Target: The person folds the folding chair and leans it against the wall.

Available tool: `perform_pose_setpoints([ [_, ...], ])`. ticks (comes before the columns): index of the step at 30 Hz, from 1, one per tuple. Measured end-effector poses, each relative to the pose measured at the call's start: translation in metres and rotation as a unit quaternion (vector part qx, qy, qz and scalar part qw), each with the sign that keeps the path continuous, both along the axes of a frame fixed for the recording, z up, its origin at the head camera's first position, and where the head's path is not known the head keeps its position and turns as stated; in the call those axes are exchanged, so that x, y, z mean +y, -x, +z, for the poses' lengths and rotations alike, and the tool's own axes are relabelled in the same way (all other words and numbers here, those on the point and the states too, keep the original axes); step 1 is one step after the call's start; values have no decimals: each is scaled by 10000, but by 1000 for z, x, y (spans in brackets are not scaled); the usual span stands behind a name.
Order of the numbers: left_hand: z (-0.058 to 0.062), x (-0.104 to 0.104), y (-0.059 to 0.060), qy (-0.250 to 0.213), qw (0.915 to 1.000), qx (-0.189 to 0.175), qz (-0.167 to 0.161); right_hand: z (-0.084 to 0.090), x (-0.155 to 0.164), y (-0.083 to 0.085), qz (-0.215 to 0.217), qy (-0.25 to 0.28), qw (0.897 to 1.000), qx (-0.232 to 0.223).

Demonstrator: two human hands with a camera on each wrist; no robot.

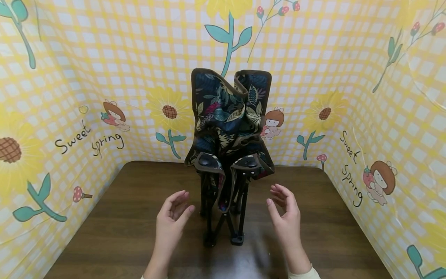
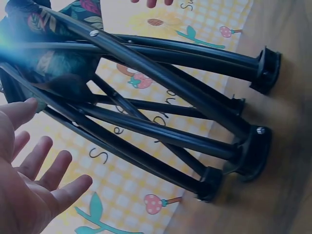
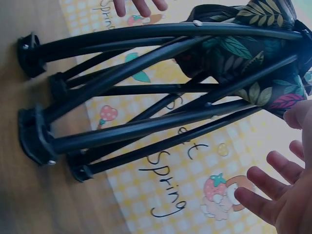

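Head view shows a folded camping chair (image 1: 228, 155) standing upright mid-table (image 1: 115, 232), the left hand (image 1: 172, 217) and right hand (image 1: 285, 213) flanking its legs, each grip apart and empty. Seemingly between steps; next, both must close on the frame.

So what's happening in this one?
A person has a small folded camp chair with leafy dark fabric and black legs standing upright on a wooden table. The left hand and right hand are open on either side of its legs, palms turned inward, not touching it. A yellow checked backdrop with sunflowers surrounds the table.
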State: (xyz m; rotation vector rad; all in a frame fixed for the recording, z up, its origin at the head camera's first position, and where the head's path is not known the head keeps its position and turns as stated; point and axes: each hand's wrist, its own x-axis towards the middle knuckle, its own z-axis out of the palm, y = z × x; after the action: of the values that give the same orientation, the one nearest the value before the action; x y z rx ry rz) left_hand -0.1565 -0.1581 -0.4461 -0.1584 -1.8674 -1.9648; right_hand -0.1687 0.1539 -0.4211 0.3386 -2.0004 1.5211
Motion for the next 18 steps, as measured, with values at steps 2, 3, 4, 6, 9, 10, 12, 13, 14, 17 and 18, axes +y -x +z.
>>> perform_pose_setpoints([
  [2,-5,1,0,-53,9999,-138,-49,-5,-1,0,50,72,9998,-195],
  [3,-7,2,0,-58,9997,-211,-77,-7,-2,0,91,117,9996,-260],
  [4,-9,2,0,-78,9995,-272,-102,-14,-1,2,132,194,9992,-334],
  [6,-14,3,0,-142,9992,-348,-150,-16,-3,1,254,312,9980,-489],
  [9,-20,3,0,-164,9983,-511,-222,-20,-4,-1,443,472,9954,-712],
  [10,-21,4,0,-177,9979,-567,-244,-21,-5,-1,507,535,9942,-780],
  [12,-23,4,1,-162,9971,-685,-292,-25,-6,-1,618,619,9919,-921],
  [13,-24,3,1,-145,9967,-737,-319,-26,-6,-1,682,648,9907,-983],
  [14,-25,4,1,-125,9963,-778,-340,-28,-6,0,739,649,9897,-1044],
  [17,-27,4,2,-34,9954,-872,-400,-33,-7,1,861,630,9866,-1235],
  [18,-28,4,2,7,9952,-896,-398,-35,-7,2,888,624,9854,-1310],
])
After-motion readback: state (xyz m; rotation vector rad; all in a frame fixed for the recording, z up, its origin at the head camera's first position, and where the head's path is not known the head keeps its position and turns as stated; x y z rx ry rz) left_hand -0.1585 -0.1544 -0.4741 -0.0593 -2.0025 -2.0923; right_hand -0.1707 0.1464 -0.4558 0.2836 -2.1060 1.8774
